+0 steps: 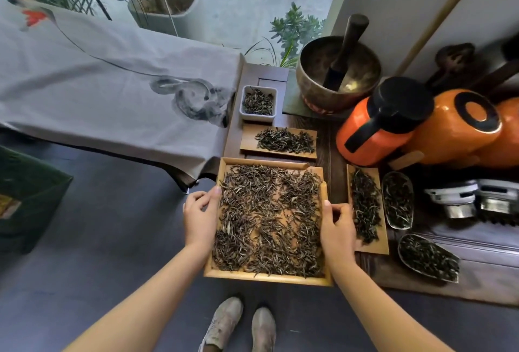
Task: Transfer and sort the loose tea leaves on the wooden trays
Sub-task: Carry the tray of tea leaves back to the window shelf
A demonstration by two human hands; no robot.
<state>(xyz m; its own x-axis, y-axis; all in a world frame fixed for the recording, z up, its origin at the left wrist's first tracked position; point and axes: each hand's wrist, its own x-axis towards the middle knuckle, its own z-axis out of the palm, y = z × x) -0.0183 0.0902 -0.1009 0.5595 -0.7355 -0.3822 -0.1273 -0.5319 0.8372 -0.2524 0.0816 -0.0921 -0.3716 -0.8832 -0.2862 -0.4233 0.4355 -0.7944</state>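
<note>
Two hands hold the large wooden tray [268,277] at centre frame. The left hand [200,218] grasps its left rim, thumb over the edge; the right hand [337,229] grasps the right rim likewise. Loose tea leaves [266,219] cover most of the tray floor in a thin, uneven layer, with bare wood showing right of centre. The tray's near end juts past the dark worktop [334,155] over the floor.

Above it lies a small flat wooden tray [248,142] bearing a heap of leaves; above that, a white square dish [258,117] of leaves. Right of the large tray, a narrow wooden tray [383,245] carries a long pile, touching the right hand's knuckles. Two scoop-shaped dishes [397,200] further right also hold leaves.

Upper right: a brass bowl [317,87] with a dark mallet, and an orange flask [370,129] with a black lid. No legible writing or brand marks are visible.
</note>
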